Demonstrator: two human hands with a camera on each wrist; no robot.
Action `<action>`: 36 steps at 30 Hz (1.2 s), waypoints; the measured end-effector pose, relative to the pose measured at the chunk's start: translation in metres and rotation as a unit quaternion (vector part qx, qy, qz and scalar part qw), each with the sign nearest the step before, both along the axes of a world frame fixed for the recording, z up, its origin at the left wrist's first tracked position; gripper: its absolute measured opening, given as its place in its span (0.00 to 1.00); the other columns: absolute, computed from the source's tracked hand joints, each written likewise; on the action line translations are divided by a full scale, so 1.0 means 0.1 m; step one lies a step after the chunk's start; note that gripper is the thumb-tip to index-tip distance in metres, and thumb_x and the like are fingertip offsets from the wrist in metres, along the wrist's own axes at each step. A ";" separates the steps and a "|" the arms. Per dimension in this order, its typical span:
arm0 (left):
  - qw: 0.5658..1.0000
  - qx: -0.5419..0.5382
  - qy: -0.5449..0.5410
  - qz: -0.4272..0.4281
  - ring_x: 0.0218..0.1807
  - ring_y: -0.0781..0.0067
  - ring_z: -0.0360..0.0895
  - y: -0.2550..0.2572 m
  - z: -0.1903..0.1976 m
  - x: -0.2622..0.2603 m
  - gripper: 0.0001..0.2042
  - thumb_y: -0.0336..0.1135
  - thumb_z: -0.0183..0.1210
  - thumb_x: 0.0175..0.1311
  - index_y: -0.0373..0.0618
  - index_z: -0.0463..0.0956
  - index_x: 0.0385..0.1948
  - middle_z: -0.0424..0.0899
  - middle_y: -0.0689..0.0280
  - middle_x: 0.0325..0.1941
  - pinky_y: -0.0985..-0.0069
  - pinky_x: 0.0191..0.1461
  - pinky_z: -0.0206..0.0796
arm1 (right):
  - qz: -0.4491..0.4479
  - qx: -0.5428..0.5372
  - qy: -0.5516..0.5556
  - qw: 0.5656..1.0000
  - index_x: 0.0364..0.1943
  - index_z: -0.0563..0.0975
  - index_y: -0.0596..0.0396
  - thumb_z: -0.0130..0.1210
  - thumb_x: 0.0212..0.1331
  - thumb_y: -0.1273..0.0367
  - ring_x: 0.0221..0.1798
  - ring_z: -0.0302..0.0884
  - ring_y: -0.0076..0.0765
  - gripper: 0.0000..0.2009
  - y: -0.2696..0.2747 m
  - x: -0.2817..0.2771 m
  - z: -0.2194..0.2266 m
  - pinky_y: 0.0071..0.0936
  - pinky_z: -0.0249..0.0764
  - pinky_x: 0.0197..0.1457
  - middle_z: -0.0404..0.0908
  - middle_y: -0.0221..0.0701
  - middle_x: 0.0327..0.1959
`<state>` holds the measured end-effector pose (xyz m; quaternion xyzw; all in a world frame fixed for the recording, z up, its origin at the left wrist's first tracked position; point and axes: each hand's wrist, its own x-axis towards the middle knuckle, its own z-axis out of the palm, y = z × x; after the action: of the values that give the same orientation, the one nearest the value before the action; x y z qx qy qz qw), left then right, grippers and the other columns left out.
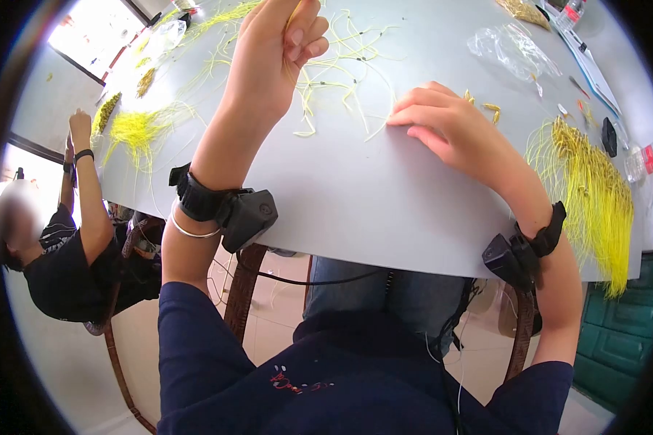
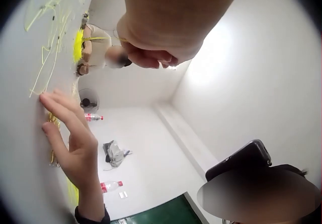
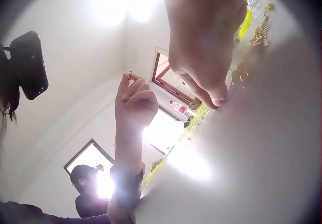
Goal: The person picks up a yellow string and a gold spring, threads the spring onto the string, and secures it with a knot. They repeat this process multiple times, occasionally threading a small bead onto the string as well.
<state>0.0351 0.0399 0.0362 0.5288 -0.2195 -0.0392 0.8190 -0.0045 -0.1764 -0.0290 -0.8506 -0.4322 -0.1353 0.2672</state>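
My left hand (image 1: 283, 54) is raised above the table with its fingers curled. It pinches a thin yellow strand, and a small dark bit shows at the fingertips of this left hand (image 3: 135, 101) in the right wrist view. My right hand (image 1: 446, 127) lies low over the tabletop, fingers extended and fingertips down on the surface. Those fingertips touch the end of one of the loose yellow-green strands (image 1: 363, 101) spread across the table. Several of these strands carry small dark knots or beads. Just beyond the right hand sit small golden braided pieces (image 1: 492, 110).
A bundle of golden-topped yellow strands (image 1: 595, 188) hangs over the table's right edge. Another yellow heap (image 1: 134, 134) lies left. Clear plastic bag (image 1: 515, 54), water bottle (image 1: 646, 159) and clipboard (image 1: 595, 65) are on the right. Another person (image 1: 65, 246) sits at left.
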 end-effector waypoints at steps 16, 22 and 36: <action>0.990 0.005 -0.055 0.132 0.18 0.89 0.56 0.02 -0.05 0.09 0.12 0.44 0.48 0.66 0.45 0.69 0.32 0.60 0.79 0.17 0.89 0.21 0.50 | -0.117 0.071 -0.075 0.988 0.34 0.77 0.57 0.54 0.52 0.72 0.44 0.70 0.39 0.06 0.10 -0.09 -0.11 0.31 0.66 0.48 0.77 0.34 0.34; 0.983 0.170 -0.023 0.069 0.25 0.89 0.65 -0.13 -0.03 -0.05 0.12 0.44 0.47 0.67 0.44 0.70 0.37 0.69 0.75 0.24 0.89 0.25 0.58 | -0.125 0.015 -0.072 0.989 0.32 0.74 0.56 0.58 0.48 0.72 0.44 0.69 0.38 0.07 0.13 -0.01 -0.04 0.32 0.66 0.48 0.76 0.30 0.34; 0.973 0.227 -0.031 0.023 0.29 0.86 0.68 -0.25 -0.28 -0.03 0.15 0.47 0.55 0.59 0.43 0.77 0.29 0.73 0.72 0.26 0.85 0.30 0.60 | -0.174 0.042 -0.054 0.982 0.25 0.73 0.53 0.59 0.44 0.73 0.39 0.69 0.39 0.06 0.17 0.02 -0.12 0.32 0.68 0.43 0.74 0.30 0.29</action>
<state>0.0320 0.0147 0.0085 0.7069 -0.2182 -0.0526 0.6707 -0.0021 -0.1591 -0.0409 -0.8922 -0.2851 -0.2432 0.2519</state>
